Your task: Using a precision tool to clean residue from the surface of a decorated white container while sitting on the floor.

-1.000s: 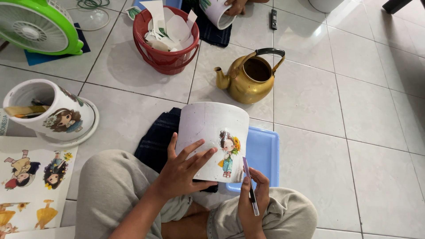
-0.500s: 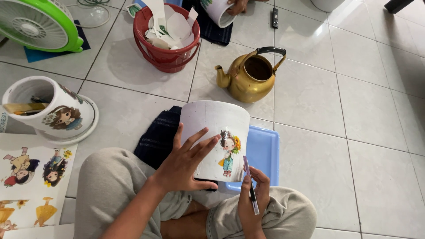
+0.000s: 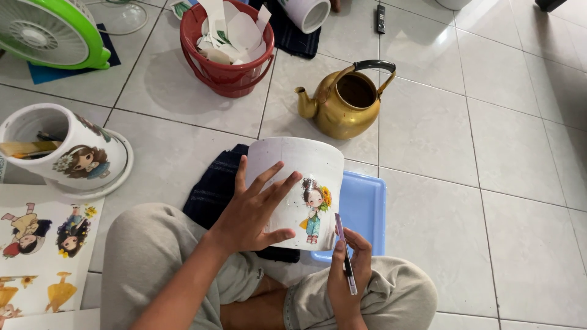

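A white pot (image 3: 306, 165) lies on its side across my lap, over a dark cloth (image 3: 211, 189) and a blue tray (image 3: 365, 211). A cartoon girl sticker (image 3: 314, 209) is on its side. My left hand (image 3: 254, 211) rests flat on the pot with fingers spread, steadying it. My right hand (image 3: 347, 275) sits just below the sticker and grips a thin flat card (image 3: 344, 253) edge-up, its top edge close to the pot's lower rim.
A brass kettle (image 3: 343, 101) stands behind the pot. A red bucket (image 3: 227, 58) holds paper scraps. A second decorated pot (image 3: 64, 150) with brushes lies at the left, a sticker sheet (image 3: 36, 244) below it, a green fan (image 3: 46, 30) at top left. Another person's white pot (image 3: 307, 12) shows at top.
My left hand has slid a little to the right across the pot, fingers spreading toward the sticker. The right hand and card have hardly moved.
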